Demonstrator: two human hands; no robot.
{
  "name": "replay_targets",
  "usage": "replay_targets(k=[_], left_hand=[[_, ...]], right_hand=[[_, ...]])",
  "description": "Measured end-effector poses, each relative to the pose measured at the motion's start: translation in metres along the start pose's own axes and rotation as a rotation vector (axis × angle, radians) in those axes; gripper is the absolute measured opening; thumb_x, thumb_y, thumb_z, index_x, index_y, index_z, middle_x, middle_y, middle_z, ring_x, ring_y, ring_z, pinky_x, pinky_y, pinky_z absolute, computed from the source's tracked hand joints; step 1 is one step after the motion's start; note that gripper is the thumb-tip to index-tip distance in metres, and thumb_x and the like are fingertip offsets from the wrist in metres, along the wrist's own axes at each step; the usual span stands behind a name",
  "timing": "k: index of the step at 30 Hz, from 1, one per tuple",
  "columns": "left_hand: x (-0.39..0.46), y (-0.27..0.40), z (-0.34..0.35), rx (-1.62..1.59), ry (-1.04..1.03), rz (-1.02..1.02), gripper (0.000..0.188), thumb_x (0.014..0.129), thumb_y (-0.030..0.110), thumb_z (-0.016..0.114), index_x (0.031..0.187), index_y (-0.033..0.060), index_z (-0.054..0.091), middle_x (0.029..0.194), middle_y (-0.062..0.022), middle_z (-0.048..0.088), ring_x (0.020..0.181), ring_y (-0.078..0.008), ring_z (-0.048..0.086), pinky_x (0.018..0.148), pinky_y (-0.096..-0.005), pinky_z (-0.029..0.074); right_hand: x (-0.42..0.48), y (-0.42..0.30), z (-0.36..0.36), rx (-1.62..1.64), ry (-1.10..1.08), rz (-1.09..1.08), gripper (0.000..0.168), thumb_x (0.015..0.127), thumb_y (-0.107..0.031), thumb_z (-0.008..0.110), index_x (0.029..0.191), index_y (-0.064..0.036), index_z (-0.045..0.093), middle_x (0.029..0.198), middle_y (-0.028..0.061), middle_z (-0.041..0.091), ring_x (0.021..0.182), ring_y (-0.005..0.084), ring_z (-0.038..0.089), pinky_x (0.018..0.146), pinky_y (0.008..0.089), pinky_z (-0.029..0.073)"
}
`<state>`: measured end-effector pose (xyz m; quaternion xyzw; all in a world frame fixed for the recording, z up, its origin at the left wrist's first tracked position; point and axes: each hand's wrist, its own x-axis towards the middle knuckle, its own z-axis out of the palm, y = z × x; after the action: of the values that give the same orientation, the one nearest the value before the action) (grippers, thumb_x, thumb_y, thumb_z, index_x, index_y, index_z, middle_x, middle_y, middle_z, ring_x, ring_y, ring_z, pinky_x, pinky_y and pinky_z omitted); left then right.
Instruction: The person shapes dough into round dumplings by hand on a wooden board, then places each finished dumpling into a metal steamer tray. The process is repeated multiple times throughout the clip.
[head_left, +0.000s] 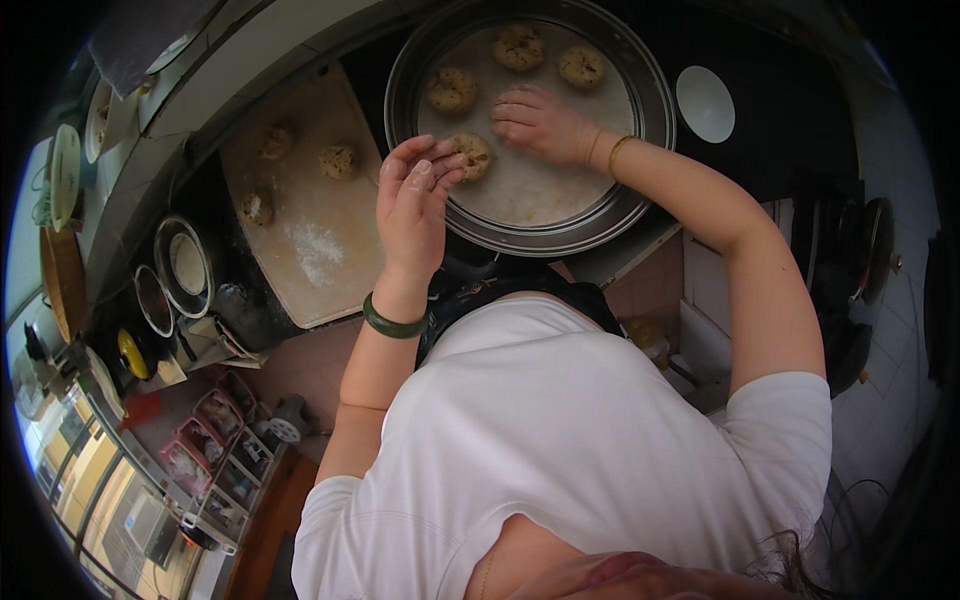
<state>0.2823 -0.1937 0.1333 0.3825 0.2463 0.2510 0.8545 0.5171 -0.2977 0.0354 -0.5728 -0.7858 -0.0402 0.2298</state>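
A round steel steamer pan (517, 241) with a pale liner (536, 196) lies before me. Three speckled dough buns sit towards its far side: a left one (451, 91), a middle one (519, 47) and a right one (581, 67). Over the pan's left rim, my left hand (416, 199) has its floury fingers loosely bent and apart, overlapping the edge of a nearer bun (474, 156); contact is unclear. My right hand (541, 124) is palm down and low over the liner, fingers bent. Whatever is beneath that palm is hidden.
Left of the pan, a floured board (300, 255) carries three dough pieces, one of them a speckled lump (338, 162). A white bowl (705, 105) stands to the right. Metal bowls, including one with pale contents (187, 264), are at far left. A counter edge (630, 259) runs below the pan.
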Motion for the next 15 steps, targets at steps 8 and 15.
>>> replay_targets(k=[8, 15], left_hand=[[-0.005, 0.007, -0.009, -0.005, 0.058, 0.031, 0.029, 0.099, 0.009, 0.046, 0.127, -0.0005, 0.047, 0.120, -0.0159, 0.057, 0.109, -0.0267, 0.060, 0.096, -0.0377, 0.048], [-0.006, 0.009, -0.019, 0.006, 0.108, 0.044, 0.031, 0.097, 0.010, 0.048, 0.126, -0.0009, 0.048, 0.119, -0.0161, 0.058, 0.108, -0.0269, 0.059, 0.097, -0.0386, 0.047]], right_hand=[[0.015, -0.002, -0.042, 0.173, -0.019, 0.246, 0.033, 0.087, -0.020, 0.066, 0.118, -0.011, 0.062, 0.126, 0.0079, 0.058, 0.121, 0.0285, 0.052, 0.105, 0.0427, 0.042], [-0.015, 0.051, -0.091, -0.031, -0.274, 0.611, 0.055, 0.076, -0.015, 0.074, 0.128, -0.012, 0.058, 0.134, 0.0108, 0.053, 0.122, 0.0292, 0.054, 0.106, 0.0379, 0.044]])
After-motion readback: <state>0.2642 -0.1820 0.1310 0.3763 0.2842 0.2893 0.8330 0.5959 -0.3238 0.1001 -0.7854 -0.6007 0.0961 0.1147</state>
